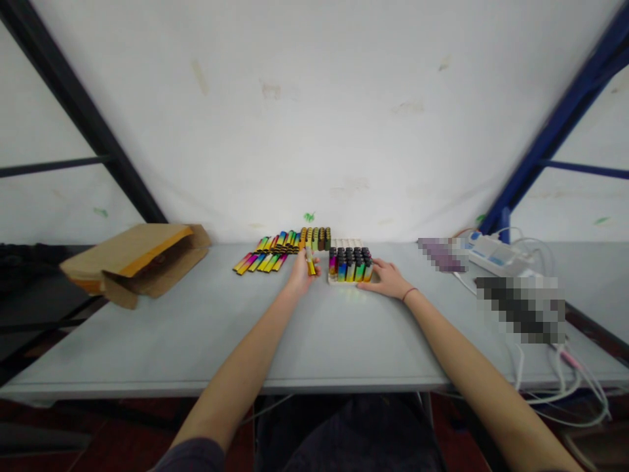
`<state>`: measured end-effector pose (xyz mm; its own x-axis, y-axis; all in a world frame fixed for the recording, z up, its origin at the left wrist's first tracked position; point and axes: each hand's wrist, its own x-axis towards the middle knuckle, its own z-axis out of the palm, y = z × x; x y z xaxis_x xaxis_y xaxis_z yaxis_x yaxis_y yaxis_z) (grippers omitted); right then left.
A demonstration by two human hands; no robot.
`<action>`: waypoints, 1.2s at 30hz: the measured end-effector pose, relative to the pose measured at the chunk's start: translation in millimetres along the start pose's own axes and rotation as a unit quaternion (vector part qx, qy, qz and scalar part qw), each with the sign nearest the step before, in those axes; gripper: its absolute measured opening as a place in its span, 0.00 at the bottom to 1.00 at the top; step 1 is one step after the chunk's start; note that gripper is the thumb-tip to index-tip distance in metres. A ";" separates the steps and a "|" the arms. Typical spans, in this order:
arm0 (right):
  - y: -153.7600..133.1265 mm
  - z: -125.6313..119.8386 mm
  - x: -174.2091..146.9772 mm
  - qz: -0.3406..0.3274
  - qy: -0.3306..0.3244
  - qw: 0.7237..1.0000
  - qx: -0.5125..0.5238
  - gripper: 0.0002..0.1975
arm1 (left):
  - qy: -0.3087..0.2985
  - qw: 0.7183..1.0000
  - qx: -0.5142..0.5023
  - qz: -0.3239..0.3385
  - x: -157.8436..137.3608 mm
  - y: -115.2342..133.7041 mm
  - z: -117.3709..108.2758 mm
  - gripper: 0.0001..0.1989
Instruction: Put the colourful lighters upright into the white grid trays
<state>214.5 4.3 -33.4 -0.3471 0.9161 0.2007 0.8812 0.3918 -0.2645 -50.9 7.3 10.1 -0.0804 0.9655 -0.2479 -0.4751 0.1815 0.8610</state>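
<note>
The grey tabletop [196, 334] is cut off at the lower edge, and two pixelated patches on its right side cannot be made out. An open brown cardboard box [135, 261] is laid at the left, its contents hidden. White cables and a power strip [494, 252] are seen at the right. A pile of iridescent lighters [268, 255] is spread at the far middle, just beside a white tray [350, 278] filled with upright lighters. The right hand [388, 278] is rested against the tray, fingers loosely spread, nothing gripped. One gold lighter [310, 262] is held upright by the left hand [302, 272], fingers closed around it, just left of the tray.
</note>
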 end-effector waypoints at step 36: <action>1.1 1.1 0.9 -0.005 -0.004 1.000 -0.008 0.32 | 0.032 0.998 0.002 0.047 -6.5 -10.7 4.4 0.14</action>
<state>214.7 5.6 -34.5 -0.3576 0.9131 0.1961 0.8828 0.3990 -0.2478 -41.5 -0.1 4.4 -0.1807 0.9642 -0.1939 -0.4595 0.0915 0.8834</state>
